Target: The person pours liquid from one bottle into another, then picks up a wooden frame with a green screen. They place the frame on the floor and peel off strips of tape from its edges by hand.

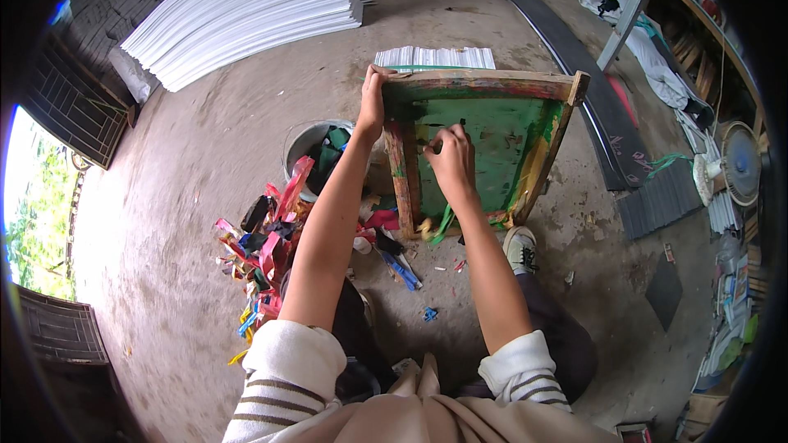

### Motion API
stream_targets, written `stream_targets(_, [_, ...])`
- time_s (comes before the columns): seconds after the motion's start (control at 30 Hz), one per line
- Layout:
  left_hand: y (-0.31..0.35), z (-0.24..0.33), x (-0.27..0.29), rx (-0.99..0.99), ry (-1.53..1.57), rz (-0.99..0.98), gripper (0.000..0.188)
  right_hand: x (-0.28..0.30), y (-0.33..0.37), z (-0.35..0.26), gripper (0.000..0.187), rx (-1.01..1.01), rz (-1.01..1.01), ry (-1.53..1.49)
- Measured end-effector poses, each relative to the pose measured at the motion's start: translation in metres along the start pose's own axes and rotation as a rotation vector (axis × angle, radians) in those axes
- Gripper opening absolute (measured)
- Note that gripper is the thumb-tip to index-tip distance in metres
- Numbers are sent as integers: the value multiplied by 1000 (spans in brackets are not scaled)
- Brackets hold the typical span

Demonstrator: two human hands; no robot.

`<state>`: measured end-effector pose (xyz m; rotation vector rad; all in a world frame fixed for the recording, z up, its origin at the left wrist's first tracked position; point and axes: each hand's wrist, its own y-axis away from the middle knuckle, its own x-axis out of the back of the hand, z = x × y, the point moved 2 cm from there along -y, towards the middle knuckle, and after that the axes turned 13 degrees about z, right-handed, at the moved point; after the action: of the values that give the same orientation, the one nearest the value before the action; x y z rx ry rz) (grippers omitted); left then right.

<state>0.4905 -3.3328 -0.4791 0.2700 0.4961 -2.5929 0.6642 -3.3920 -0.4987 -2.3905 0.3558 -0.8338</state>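
Observation:
A paint-stained wooden frame [484, 78] with a green screen panel [492, 135] stands tilted on the floor between my feet, like a screen-printing frame. My left hand [373, 105] is closed round its upper left corner. My right hand [451, 160] is inside the frame, in front of the green panel near the left rail. Its fingers are curled together in a pinch; what they hold, if anything, is too small to tell. Below my right wrist, a green strip [444, 226] and a yellowish scrap hang at the frame's lower edge.
A bucket [289, 148] with dark and green scraps stands left of the frame, beside a heap of colourful plastic scraps [267, 250]. White stacked sheets [254, 12] lie at the far left. Right are a dark long board [566, 66], a metal post [630, 12] and a fan [739, 164].

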Motion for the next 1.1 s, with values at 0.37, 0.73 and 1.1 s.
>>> stream_targets(0.37, [52,26,1,77,83,-17,13,-20,14,-17,25,-202,12,-503])
stream_targets(0.73, [62,36,-2,-95,-146,79,21,57,45,10,19,-79,-97,-230])
stream_targets(1.1, [148,-2,5,-435,-370,156,69,63,62,54,19,-23,-124,-43])
